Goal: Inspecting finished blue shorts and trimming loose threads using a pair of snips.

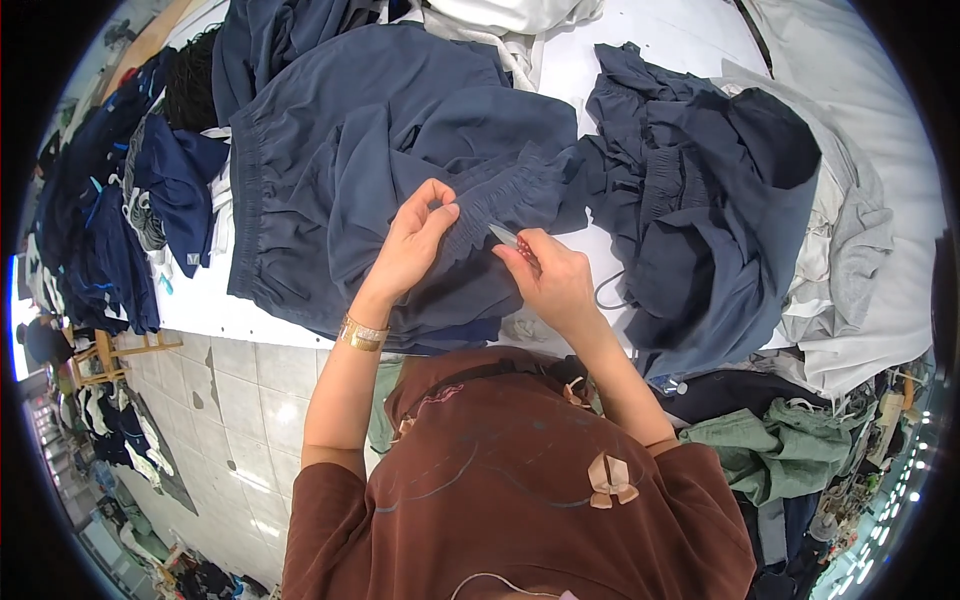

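Left hand: thumb and forefinger close together over navy garment; grip unclear. Right hand: closed around snips, tip up-left. Garment: on white table, gathered band slanting up-right. Pale mark, neighbouring navy cloth: illegible.

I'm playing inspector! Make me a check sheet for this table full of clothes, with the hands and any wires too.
Surface: white table, mostly covered with cloth.
Job's things: navy garment with gathered edges; pointed tool.
Clutter: dark garment at right; dark clothes at left.
Hands: right hand holds the tool; left hand is at the gathers, its grip unclear.
Cables: nothing seen; just a thin dark loop, perhaps cord.
Surroundings: tiled floor; green cloth.
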`<action>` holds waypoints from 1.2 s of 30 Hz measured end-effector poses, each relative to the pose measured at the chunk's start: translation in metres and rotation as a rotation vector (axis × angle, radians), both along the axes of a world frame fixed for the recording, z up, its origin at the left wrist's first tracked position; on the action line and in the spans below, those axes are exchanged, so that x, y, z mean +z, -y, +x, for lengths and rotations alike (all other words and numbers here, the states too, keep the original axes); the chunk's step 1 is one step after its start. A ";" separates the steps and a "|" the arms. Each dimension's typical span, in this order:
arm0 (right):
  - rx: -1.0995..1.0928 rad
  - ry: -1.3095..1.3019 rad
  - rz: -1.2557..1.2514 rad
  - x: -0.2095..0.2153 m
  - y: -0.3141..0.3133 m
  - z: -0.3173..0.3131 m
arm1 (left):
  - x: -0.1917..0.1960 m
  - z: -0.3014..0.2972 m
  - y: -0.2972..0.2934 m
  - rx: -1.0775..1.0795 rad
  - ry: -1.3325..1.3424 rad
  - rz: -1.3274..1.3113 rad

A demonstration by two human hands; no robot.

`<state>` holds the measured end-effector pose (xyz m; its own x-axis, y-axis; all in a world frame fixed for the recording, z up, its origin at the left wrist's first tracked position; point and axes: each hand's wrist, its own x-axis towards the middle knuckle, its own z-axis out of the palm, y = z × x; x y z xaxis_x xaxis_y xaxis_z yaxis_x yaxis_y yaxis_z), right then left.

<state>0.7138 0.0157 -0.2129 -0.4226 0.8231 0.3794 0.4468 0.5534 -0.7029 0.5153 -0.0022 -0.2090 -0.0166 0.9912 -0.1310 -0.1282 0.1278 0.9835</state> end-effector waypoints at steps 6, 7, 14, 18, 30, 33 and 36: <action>-0.018 0.001 -0.020 -0.005 -0.003 0.005 | -0.003 -0.002 0.000 -0.002 -0.061 0.007; -0.081 -0.059 -0.115 -0.008 -0.005 0.008 | -0.004 -0.003 0.000 -0.014 -0.050 -0.013; -0.433 0.086 -0.315 -0.074 -0.018 0.069 | -0.005 -0.003 0.003 -0.056 -0.099 -0.005; -0.510 0.461 -0.193 -0.102 -0.012 0.092 | -0.004 0.002 0.009 -0.128 -0.387 0.015; 0.197 0.597 0.234 -0.053 -0.139 0.018 | -0.008 -0.031 0.039 -0.128 -1.349 0.122; 0.310 0.804 0.277 -0.062 -0.152 0.021 | -0.019 -0.041 0.047 -0.128 -1.468 0.175; 0.341 0.915 0.317 -0.061 -0.160 0.025 | -0.021 -0.045 0.050 -0.159 -1.470 0.095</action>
